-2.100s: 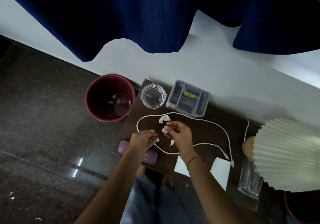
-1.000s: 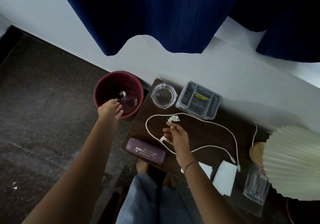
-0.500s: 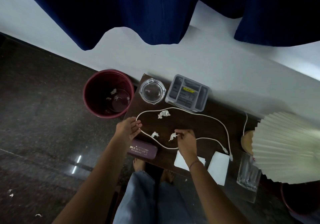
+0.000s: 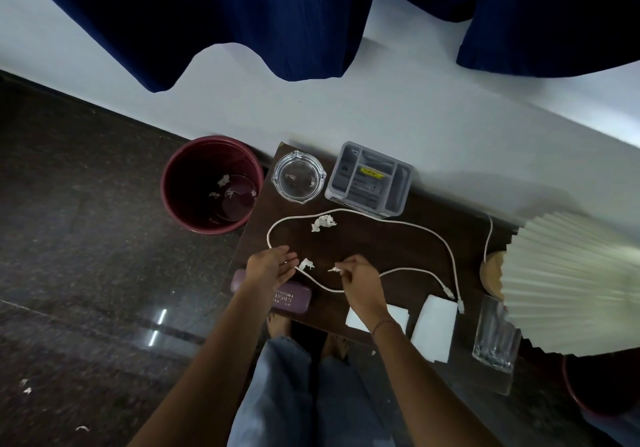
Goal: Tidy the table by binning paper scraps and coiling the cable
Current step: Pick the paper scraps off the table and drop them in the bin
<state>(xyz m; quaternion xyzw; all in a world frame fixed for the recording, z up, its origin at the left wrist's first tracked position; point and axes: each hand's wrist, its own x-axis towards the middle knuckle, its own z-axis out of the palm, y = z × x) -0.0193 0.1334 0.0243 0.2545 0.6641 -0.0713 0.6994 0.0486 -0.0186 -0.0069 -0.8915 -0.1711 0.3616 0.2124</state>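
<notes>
White paper scraps are what we are after: our right hand [image 4: 358, 278] has a small scrap [image 4: 334, 269] pinched in its fingertips just above the bench [image 4: 388, 252], while our left hand [image 4: 272, 268] hovers released, palm open, beside a second scrap [image 4: 307, 264] that lies touching the white cable [image 4: 408, 226]. A bigger crumpled scrap [image 4: 322, 222] sits farther off inside the cable's loop, and the maroon bin [image 4: 211, 187] stands on the floor to the left, with a few scraps already in it.

We judge the risks plain. The pinched scrap is tiny and light, so a loose grip could drop it onto the floor short of the bin. Sweeping for the second scrap could snag the uncoiled cable and drag it towards the glass ashtray [image 4: 299, 179] or the purple case [image 4: 287, 296].
</notes>
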